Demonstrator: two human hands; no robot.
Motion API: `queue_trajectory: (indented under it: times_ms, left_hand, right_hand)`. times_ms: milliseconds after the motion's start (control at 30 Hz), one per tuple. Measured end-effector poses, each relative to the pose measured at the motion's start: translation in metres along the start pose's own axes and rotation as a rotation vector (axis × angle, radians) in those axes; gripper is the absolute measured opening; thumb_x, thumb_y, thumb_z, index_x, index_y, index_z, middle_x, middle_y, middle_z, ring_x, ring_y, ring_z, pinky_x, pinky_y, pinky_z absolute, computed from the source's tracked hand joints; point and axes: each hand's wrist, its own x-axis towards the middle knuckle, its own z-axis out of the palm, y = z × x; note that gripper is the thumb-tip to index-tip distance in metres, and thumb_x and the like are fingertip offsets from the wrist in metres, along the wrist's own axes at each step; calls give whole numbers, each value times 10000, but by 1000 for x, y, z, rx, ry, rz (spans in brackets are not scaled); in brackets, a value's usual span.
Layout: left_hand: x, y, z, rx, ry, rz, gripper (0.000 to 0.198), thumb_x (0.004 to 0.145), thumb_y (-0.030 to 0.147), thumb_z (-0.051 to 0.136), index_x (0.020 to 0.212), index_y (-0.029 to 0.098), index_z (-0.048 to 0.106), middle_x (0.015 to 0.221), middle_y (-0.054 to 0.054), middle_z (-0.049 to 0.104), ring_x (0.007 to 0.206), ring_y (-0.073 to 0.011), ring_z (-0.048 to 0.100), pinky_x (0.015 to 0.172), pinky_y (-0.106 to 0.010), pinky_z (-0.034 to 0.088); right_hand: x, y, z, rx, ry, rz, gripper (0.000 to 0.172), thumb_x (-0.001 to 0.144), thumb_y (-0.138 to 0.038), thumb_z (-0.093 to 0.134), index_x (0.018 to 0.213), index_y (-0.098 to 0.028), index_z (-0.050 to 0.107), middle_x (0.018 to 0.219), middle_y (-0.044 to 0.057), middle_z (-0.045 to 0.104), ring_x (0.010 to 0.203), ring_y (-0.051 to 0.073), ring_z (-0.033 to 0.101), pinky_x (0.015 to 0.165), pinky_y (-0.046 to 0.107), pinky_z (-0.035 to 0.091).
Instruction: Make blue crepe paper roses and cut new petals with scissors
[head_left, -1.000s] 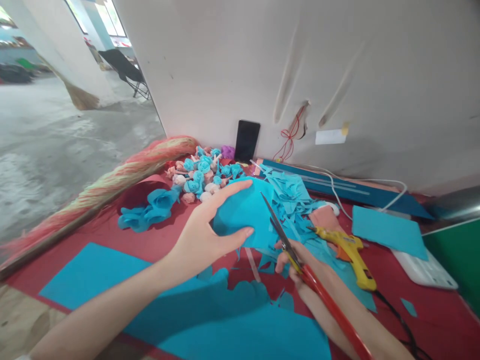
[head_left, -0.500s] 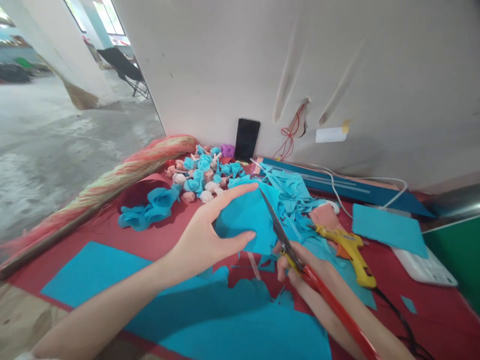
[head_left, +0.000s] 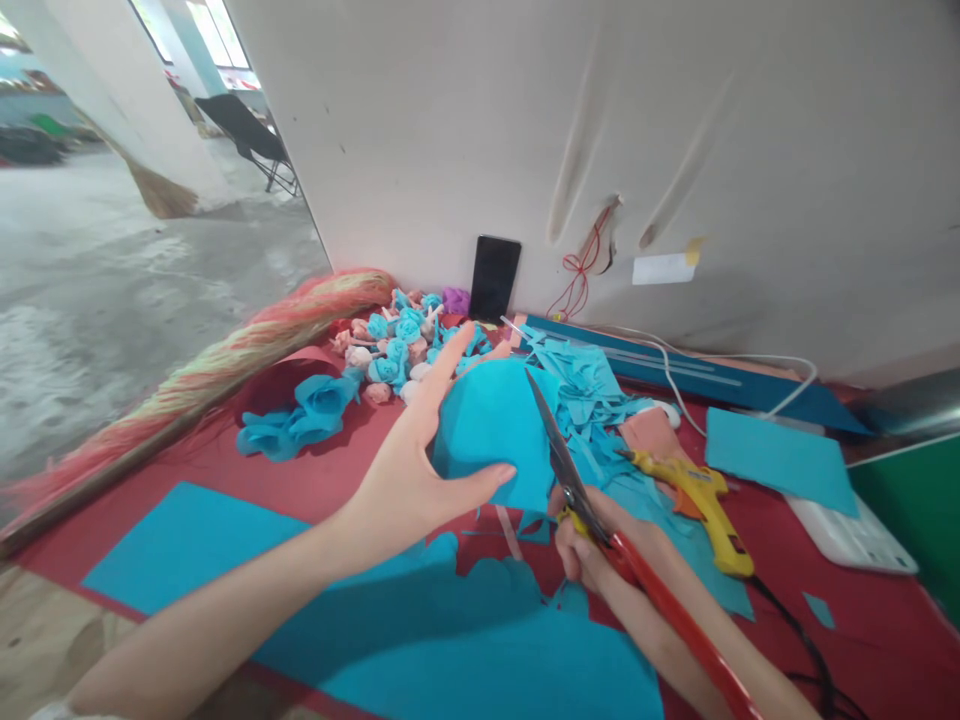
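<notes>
My left hand [head_left: 420, 470] grips a bright blue paper piece [head_left: 495, 425] with a rounded upper edge; the thumb lies on its front and the other fingers reach up behind it. Wrapped round red-handled scissors [head_left: 574, 480] is my right hand [head_left: 600, 535], at the paper's lower right corner. The dark blades point up and left, looking closed, over the paper's right part. Below the hands a large blue sheet [head_left: 465, 650] with a scalloped upper edge lies on the red surface [head_left: 300, 490]. Blue scraps [head_left: 585, 385] are heaped right of the held paper.
Paper roses [head_left: 397, 350] and blue paper petals [head_left: 300, 415] lie behind and left. A phone [head_left: 495, 280] leans on the wall. At the right are a yellow glue gun [head_left: 705, 500], folded blue paper [head_left: 780, 455] and a white cable [head_left: 795, 390]. A fringed pole [head_left: 225, 370] runs along the left.
The left fingers have shifted from the paper's top edge to behind it and spread upward, uncovering its rounded top. The scissors have moved very slightly right.
</notes>
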Motion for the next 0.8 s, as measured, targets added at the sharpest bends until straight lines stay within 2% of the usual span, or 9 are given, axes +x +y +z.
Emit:
queue_trajectory:
  times_ms: [67,167,300,367,433,567,667,800]
  left_hand:
    - [-1,0,1,-50,49,-45,939,674,235,700,1376,365,92,1457,-2,218,1246,-298,370,832,-306,526]
    - [-3,-1,3,-77,92,-114,913,639,250,727,1368,333,184,1430,-13,286,1228,-309,390,794,-282,540]
    - [-1,-1,5,-312,4,-226,639,702,261,678,1273,253,390,1171,-36,585,975,-219,606,703,-236,558]
    - [1,-1,6,-437,-29,-242,455,732,251,651,1160,211,502,1011,-22,660,859,-178,644,664,-207,556]
    - [2,-1,6,-471,-15,-243,332,729,227,655,1050,191,576,897,3,681,815,-151,649,640,-169,545]
    - [1,0,5,-444,29,-237,262,709,199,676,967,200,626,777,39,671,756,-118,646,611,-137,529]
    - [1,2,3,-423,39,-252,228,695,200,685,918,182,638,767,28,674,742,-131,643,614,-165,535]
    - [1,2,1,-395,39,-272,214,683,211,691,886,168,638,813,9,690,742,-154,642,638,-213,547]
  right_hand:
    - [0,-2,1,35,-2,30,180,845,-282,347,938,-190,471,608,-8,537,471,101,423,412,205,283]
    - [0,-5,5,65,30,96,164,820,-317,374,813,-183,468,575,-13,485,462,92,392,404,196,277]
    - [1,-7,9,113,77,119,157,805,-315,402,749,-181,461,571,-18,486,472,85,432,429,185,310]
    - [2,-7,11,128,91,102,142,809,-303,405,754,-186,463,552,-27,489,461,83,443,417,178,312]
    - [3,-6,12,145,120,96,125,803,-295,412,784,-189,476,535,-31,495,461,92,463,414,177,329]
    - [4,-4,14,177,149,98,105,783,-287,431,783,-193,479,524,-32,510,444,96,479,431,184,358]
    - [4,-4,14,187,130,107,109,781,-288,450,731,-192,460,517,-30,497,432,83,451,389,172,301]
    - [4,-5,15,186,119,108,123,800,-302,446,765,-189,479,511,-23,499,410,81,438,363,171,284]
